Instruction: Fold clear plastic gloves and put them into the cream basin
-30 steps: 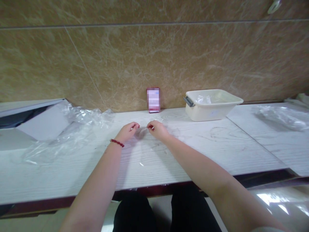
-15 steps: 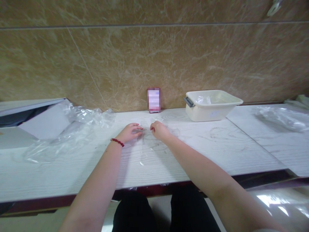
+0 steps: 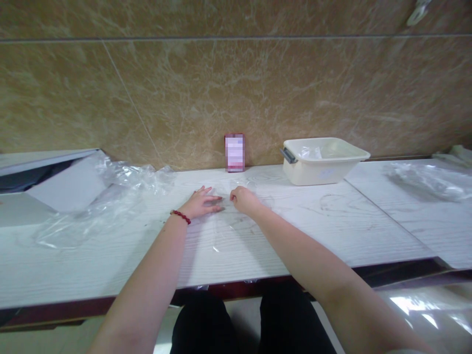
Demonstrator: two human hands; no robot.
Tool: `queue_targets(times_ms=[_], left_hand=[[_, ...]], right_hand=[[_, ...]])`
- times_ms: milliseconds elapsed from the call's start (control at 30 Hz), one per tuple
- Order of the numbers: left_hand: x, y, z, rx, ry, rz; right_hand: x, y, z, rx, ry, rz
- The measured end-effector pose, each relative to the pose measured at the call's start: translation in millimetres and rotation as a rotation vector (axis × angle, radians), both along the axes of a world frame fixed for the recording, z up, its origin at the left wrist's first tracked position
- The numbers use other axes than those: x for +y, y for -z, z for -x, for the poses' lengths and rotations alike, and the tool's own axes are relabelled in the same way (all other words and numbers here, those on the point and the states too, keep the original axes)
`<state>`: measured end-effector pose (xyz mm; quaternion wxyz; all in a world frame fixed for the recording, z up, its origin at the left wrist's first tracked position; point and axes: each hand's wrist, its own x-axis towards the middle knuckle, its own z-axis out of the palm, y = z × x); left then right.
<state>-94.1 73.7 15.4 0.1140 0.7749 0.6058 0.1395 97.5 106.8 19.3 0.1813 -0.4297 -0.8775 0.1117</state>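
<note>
A clear, thin plastic bag (image 3: 221, 238) lies flat on the white wood-grain table, and its outline is faint. My left hand (image 3: 203, 202), with a red bead bracelet at the wrist, rests over its left side, fingers spread and empty. Just to the right, my right hand (image 3: 243, 200) is closed, with thumb and fingers pinched together over the bag. Whatever lies between those fingertips is too small or too transparent to make out. A narrow gap separates the two hands.
A phone (image 3: 235, 153) leans upright against the marbled wall. To its right stands a cream plastic bin (image 3: 313, 172) with clear packets inside. At the left, an open white box (image 3: 70, 189) sits beside crumpled clear plastic (image 3: 143, 179). More clear plastic (image 3: 431, 181) lies far right.
My left hand has shifted slightly right, towards my right hand, and its fingers have spread wider. My right hand stays closed in nearly the same place.
</note>
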Motion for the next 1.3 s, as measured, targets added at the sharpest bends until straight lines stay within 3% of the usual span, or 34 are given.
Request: queue_targets(times_ms=[667,1300], left_hand=[[0.4,1.1,1.0,0.200,-0.053,0.087],[0.4,-1.4,0.3,0.256,0.028,0.129]], right_hand=[[0.6,-2.7,-0.5,-0.089,0.017,0.008],[-0.5,-5.4,-1.5,-0.139,0.009,0.016]])
